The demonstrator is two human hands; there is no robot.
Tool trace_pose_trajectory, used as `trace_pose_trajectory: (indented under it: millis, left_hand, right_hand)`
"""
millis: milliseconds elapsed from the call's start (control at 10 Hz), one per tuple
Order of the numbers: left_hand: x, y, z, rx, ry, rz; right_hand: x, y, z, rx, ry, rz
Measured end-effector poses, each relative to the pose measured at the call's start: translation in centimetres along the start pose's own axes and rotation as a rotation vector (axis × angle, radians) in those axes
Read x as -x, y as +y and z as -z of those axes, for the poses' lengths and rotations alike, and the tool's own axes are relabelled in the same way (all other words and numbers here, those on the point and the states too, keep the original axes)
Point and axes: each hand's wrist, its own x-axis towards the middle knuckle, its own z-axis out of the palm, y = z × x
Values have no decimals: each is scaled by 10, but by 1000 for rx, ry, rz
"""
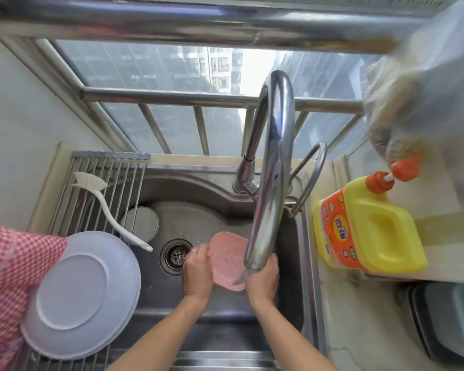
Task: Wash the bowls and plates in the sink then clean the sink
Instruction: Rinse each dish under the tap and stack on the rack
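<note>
Step in hand: washing the pink plate (228,259) under the tap (272,167) — judged from the plate's place at the spout mouth.

Left hand (197,274): fingers curled round the plate's left edge, thumb side up; a ring shows on one finger. It grips the plate.

Right hand (263,277): curled round the plate's right, near edge, partly hidden by the spout. It grips the plate too.

Plate position: between the two hands, touching both, held low in the sink (214,210) and tilted with its face up toward the camera.

Long axis: the plate's longer run goes from the near right hand away toward the far left, ending just beside the left fingertips.

Key relation: the spout mouth sits directly over the plate's right part, just above the right hand. The left part lies further from the stream, so a turn or shift toward the right hand would bring it under water.

Drain (176,256): just to the outside of the left hand, close by.

Nearer hand to rack: the left — the rack (91,183) lies well out to its outer side, carrying two stacked white plates (86,293) and a brush (105,207).

Nearer hand to soap: the right — the yellow bottle (370,223) stands on the tabletop (359,317) to its outer side.

Water flow: cannot be told for certain; the stream is too faint.

Risk: a wet plate held by its edges may slip, in my judgement.
</note>
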Motion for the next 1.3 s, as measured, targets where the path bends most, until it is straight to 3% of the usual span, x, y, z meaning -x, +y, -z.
trace_pose_trajectory:
  millis: [100, 200, 400, 500, 700, 800, 1000, 1100, 1200, 1300]
  left_hand:
    - [-3, -4, -8, -38, 72, -45]
    - [-8, -6, -9, -169, 50, 30]
    - [-12, -24, -13, 108, -310, 346]
    - [-7, -28, -14, 122, -288, 385]
    - [12, 4, 8, -38, -42, 226]
    - [3, -3, 0, -57, 1, 248]
    - [-3, -21, -19, 118, -152, 502]
    - [-3, -17, -22, -234, -64, 272]
    - [-12, -13, -19, -333, 41, -51]
    - [-22, -17, -17, -55, 36, -82]
  right_hand:
    - [10, -5, 11, 39, -37, 103]
    - [16, -6, 27, 44, -42, 134]
    - [25, -22, 47, 118, -169, -151]
    - [23, -29, 56, 139, -255, -287]
    - [16, -32, 45, 140, -394, -337]
    - [15, -22, 34, 199, -382, -330]
    - [5, -17, 19, 157, -229, -135]
    - [-1, -21, 15, 140, -176, -120]
    - [-5, -17, 13, 249, -258, -260]
    - [-5, -9, 9, 252, -307, -297]
